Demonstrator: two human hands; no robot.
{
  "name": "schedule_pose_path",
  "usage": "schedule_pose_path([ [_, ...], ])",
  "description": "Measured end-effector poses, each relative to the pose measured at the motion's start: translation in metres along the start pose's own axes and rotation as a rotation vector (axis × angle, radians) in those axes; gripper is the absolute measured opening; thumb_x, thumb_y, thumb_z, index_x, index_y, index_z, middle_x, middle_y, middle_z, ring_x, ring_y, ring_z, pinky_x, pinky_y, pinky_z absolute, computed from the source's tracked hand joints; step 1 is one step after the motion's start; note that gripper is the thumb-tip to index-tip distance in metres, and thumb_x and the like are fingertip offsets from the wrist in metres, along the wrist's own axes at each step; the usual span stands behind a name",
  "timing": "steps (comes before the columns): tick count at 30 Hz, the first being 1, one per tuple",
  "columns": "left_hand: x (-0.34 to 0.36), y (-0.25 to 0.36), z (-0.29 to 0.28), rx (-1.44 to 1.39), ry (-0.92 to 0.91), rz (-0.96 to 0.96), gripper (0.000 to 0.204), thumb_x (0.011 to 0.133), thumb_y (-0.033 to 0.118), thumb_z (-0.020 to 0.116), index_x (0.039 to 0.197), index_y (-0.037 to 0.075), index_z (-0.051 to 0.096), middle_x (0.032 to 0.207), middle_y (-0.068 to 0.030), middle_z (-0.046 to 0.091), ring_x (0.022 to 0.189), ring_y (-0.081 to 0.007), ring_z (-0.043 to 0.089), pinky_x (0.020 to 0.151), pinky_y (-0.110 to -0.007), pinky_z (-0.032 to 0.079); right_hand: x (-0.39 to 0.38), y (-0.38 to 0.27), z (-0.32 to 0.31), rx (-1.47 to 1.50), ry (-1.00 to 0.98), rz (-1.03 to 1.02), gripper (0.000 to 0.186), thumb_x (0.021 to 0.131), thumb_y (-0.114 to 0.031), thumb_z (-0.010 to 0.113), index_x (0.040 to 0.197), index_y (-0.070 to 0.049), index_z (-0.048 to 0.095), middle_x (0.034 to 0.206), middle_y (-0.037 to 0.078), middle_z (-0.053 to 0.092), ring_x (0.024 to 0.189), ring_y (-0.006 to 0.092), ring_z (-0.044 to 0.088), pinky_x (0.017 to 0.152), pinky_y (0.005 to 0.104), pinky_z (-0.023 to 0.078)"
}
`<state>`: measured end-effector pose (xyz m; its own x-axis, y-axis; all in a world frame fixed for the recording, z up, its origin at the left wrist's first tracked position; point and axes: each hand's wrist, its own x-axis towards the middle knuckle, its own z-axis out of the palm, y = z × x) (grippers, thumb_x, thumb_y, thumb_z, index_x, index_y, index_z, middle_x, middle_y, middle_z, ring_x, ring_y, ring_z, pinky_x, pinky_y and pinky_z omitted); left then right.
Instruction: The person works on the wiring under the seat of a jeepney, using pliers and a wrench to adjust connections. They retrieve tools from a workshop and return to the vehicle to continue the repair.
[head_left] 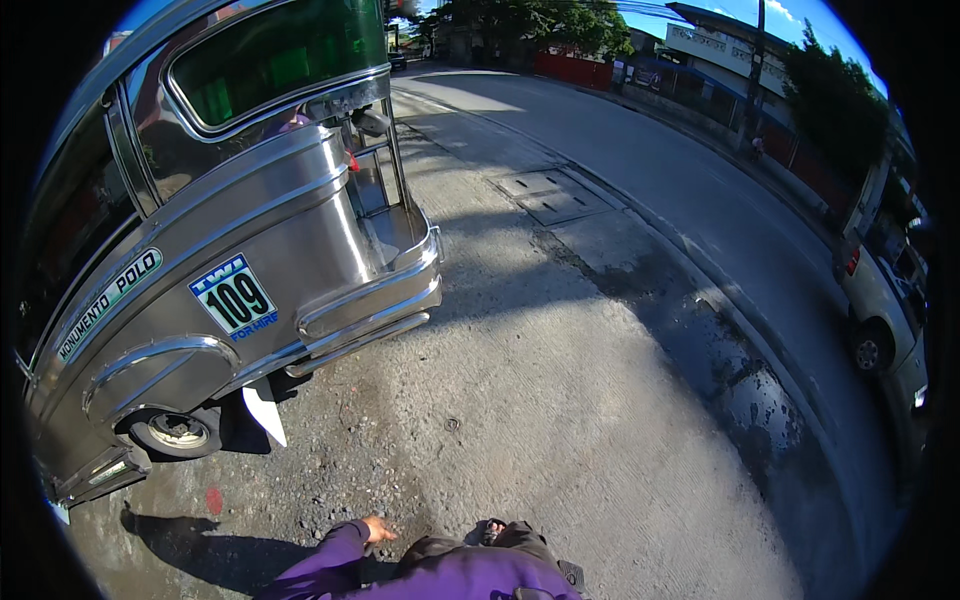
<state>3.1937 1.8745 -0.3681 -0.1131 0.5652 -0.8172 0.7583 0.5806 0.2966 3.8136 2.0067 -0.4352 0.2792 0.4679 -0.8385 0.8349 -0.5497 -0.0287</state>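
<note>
My left hand [377,531] hangs low near the bottom edge, just past the cuff of a purple sleeve [335,555]. Its fingers look loosely stretched, and I see nothing held in them. Gravelly ground lies below it, and it touches no object that I can make out. My right hand is out of the picture. Dark trousers and one sandalled foot [493,531] show beside the left hand. Nearest on the left stands a silver passenger jeepney [290,200] with a green-tinted window, chrome trim and an open rear step.
A rear wheel [175,432] and a white mud flap [263,412] sit under the jeepney. Drain covers [555,193] lie in the concrete. A wet strip [750,395] runs along the kerb. Beyond it, a pale car [885,300] stands on the road at right.
</note>
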Motion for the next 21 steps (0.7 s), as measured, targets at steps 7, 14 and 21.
schedule_pose_path([
  [7,0.109,-0.002,-0.108,0.154,-0.12,0.152,0.046,0.096,0.054,0.061,0.121,0.018,0.077,0.106,-0.0046,0.078,0.101,-0.0219,0.072,0.089,-0.039,0.056,0.117,-0.315,-0.23,0.008,0.368,-0.339,0.072,0.058,-0.039,0.096,0.111,0.001,0.067,0.108,0.019,0.074,0.103,0.0253,0.071,0.09,0.0372,0.056],
  [14,0.308,0.056,-0.385,-0.046,0.002,0.06,0.039,0.089,0.039,0.077,0.12,0.015,0.077,0.107,-0.0128,0.077,0.09,-0.0244,0.074,0.081,-0.042,0.057,0.181,-0.605,-0.36,0.211,0.405,-0.241,0.075,0.059,-0.023,0.099,0.117,0.001,0.059,0.113,0.013,0.07,0.094,0.0226,0.07,0.084,0.0377,0.058],
  [21,0.415,0.238,-0.75,-0.692,0.217,0.226,0.042,0.093,0.04,0.077,0.103,-0.001,0.074,0.081,-0.0078,0.068,0.076,-0.0149,0.062,0.07,-0.035,0.051,0.208,-0.808,-0.45,-0.1,0.206,-0.187,0.068,0.06,-0.027,0.097,0.115,0.0,0.065,0.113,0.015,0.072,0.096,0.0249,0.072,0.086,0.0389,0.058],
])
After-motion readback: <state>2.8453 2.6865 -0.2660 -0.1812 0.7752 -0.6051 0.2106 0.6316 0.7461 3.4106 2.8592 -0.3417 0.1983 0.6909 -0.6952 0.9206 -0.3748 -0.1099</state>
